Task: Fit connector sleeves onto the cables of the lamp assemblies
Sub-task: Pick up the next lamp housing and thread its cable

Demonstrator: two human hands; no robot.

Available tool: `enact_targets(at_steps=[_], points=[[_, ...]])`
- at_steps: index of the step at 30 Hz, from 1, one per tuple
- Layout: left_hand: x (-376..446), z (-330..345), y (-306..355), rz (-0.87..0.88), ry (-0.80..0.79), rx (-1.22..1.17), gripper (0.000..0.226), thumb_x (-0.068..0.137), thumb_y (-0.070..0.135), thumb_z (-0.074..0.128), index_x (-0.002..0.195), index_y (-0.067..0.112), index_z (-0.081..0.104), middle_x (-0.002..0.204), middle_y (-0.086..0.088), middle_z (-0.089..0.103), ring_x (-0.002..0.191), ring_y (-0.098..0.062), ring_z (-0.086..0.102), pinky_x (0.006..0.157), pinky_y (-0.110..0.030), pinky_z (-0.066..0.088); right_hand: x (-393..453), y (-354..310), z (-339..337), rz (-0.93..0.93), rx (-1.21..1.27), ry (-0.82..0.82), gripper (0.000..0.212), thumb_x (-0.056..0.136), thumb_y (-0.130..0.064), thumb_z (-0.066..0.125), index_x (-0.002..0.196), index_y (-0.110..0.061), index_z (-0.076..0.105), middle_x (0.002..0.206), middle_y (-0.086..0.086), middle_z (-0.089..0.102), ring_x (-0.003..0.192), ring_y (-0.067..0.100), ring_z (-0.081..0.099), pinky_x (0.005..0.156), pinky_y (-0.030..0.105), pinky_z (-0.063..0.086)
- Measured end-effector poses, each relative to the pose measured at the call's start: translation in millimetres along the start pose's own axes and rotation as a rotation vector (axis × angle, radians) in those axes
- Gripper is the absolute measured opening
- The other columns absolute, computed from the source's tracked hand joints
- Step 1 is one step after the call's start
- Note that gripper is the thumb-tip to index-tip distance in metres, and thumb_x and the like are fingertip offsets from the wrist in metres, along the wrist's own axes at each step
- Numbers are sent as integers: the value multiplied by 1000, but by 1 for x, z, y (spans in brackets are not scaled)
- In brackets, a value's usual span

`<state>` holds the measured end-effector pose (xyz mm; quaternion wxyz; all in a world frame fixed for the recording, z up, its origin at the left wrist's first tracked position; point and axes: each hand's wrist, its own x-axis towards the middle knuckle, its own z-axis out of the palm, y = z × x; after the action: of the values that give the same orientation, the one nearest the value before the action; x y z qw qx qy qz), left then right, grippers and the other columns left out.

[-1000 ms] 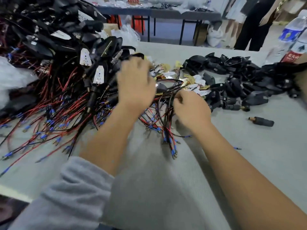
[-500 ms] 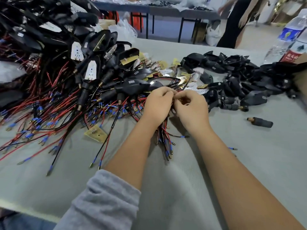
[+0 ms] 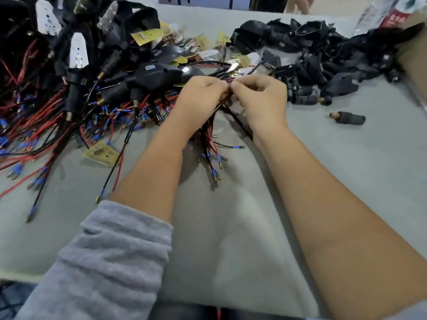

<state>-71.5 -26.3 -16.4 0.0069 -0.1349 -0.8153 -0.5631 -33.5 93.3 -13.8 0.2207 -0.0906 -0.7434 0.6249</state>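
Observation:
My left hand (image 3: 198,98) and my right hand (image 3: 261,98) meet fingertip to fingertip over the grey table (image 3: 231,239). Both pinch the same thin red and black cable (image 3: 223,101) of a lamp assembly. Below them hangs a bundle of cable ends (image 3: 211,151) with blue and brass terminals. What sits between the fingertips is hidden. One loose black connector sleeve (image 3: 347,118) with a brass end lies on the table right of my right hand.
A big tangle of black lamp assemblies (image 3: 76,72) with red and black wires fills the left. A heap of black sleeves and housings (image 3: 323,54) lies at the back right. A yellow circuit board (image 3: 101,154) lies near my left forearm. Water bottles (image 3: 388,15) stand far right.
My left hand came down from the pile on the left and joined my right hand. Both hands now pinch the cable together, and the view has tilted down toward the table.

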Motion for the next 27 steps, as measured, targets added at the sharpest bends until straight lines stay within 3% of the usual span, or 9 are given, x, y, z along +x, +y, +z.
enact_targets(at_steps=[3,7,11,14,17,20,22,25,27], points=[[-6,4,3,76,-89,75,34,95,29,54,79,7,74,70,-4,72,68,-16,55,69,-32,44,1,-9,-5,-67,-5,80,16,79,-2,69,74,-17,67,67,-6,64,64,4,59,65,22,52],[-9,8,5,199,-183,166,36,97,31,53,86,2,70,59,-1,68,53,-7,49,55,-24,38,-1,-17,-17,-98,152,166,35,77,3,71,83,-20,45,65,-4,55,54,1,52,57,19,46],[-12,8,2,260,-223,244,35,97,42,52,95,12,69,55,-4,61,51,-7,53,57,-24,41,-2,-13,-42,68,421,18,26,84,1,69,96,-16,53,67,2,60,58,13,54,56,26,46],[-12,6,-2,280,-215,335,22,96,42,55,87,27,69,58,-1,63,50,-3,53,59,-24,43,-3,-2,-51,83,402,-83,10,93,-5,61,84,-11,62,70,7,55,57,14,52,55,26,43],[-12,-1,-5,295,-152,359,20,95,37,57,81,27,68,56,6,61,49,1,54,59,-22,45,2,3,-54,108,420,94,24,95,-12,60,72,-12,52,63,3,51,53,15,50,50,26,41],[-12,-6,-6,292,-112,355,18,96,34,56,93,24,71,58,12,59,55,2,57,65,-24,50,5,6,-60,120,431,204,28,93,-10,63,69,-14,48,60,3,51,50,15,46,48,25,39],[-12,-6,-4,309,-91,420,19,96,34,54,100,26,72,67,9,64,68,-6,62,72,-29,52,4,6,-63,118,483,223,24,90,-6,63,71,-14,50,60,3,51,48,14,45,48,24,37],[-10,-5,-2,361,-18,581,25,97,32,52,111,25,72,86,-4,70,91,-23,61,84,-42,49,3,3,-64,121,525,189,17,89,-7,60,75,-14,54,59,2,52,48,14,46,49,23,37],[-9,-4,-3,375,34,649,26,98,33,51,114,28,71,91,-4,69,100,-25,58,87,-44,46,4,3,-64,143,517,111,17,93,-14,56,77,-14,57,58,1,53,48,14,46,50,24,36]])
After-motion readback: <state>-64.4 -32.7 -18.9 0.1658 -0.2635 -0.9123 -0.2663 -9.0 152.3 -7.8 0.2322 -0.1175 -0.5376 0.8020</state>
